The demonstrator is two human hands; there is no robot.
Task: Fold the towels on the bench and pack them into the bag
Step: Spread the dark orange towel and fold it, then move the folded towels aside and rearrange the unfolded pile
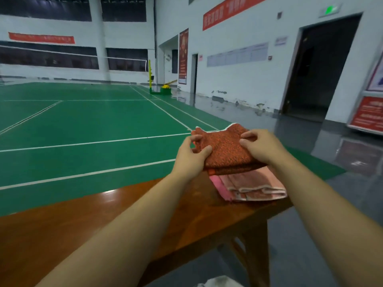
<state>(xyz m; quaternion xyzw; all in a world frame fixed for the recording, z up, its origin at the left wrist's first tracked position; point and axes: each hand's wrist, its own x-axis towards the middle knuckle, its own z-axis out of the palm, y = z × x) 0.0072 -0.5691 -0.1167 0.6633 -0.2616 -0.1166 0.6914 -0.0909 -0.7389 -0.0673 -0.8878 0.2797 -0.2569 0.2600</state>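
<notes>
A folded orange-red towel (224,150) lies on top of a folded pink towel (255,186) at the right end of the brown wooden bench (83,220). My left hand (191,156) pinches the orange towel's left edge between thumb and fingers. My right hand (262,145) grips its right side with curled fingers. The towel's far corners stick up a little. A bit of pale fabric (219,282) shows at the bottom edge below the bench; I cannot tell whether it is the bag.
The bench's right end drops off just past the towels, with its legs (248,245) below over grey floor. Beyond the bench lies a green court (83,125) with white lines. A dark doorway (319,67) stands at the right.
</notes>
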